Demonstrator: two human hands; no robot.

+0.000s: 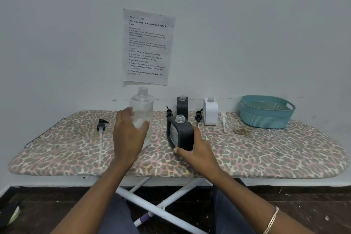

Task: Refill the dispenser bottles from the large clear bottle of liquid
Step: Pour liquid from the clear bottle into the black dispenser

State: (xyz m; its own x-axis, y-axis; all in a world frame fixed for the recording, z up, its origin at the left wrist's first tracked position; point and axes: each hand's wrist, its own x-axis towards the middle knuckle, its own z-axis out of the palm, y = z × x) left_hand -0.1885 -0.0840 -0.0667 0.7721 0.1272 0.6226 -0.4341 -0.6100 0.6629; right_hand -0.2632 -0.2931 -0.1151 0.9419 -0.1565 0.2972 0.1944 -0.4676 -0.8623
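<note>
The large clear bottle [142,104] was upright and uncapped near the middle of the leopard-print ironing board [266,154]. Its lower body sat behind the left hand [129,135], whose fingers curled around it, so the liquid level was hard to make out. Just right of it, the right hand [199,150] gripped a tilted, open-necked black dispenser bottle [180,135], fingers mostly hidden behind it; open cover stretched along the near edge and rightward toward the teal basket [266,118].
</note>
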